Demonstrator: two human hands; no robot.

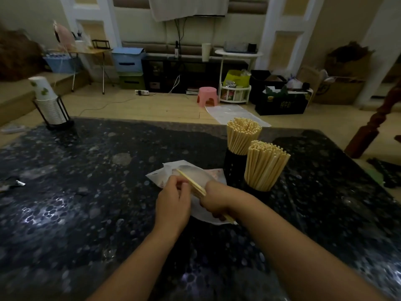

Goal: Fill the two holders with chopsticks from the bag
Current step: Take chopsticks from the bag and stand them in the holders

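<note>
Near the middle of the dark speckled stone counter (86,192), the right hand (213,199) clamps a small bundle of pale wooden chopsticks (191,182) over the crumpled white plastic bag (165,175). The left hand (172,205) pinches that bundle. Toward the far right edge stand two black perforated holders (233,166), both packed with chopsticks.

Head-worn view, forward-down, close over table (86,192)

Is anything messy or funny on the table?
Not really. Both holders stand upright, packed with chopsticks. The top paper cup on the stack tilts sideways, and a small scrap lies at the table's left edge.
</note>
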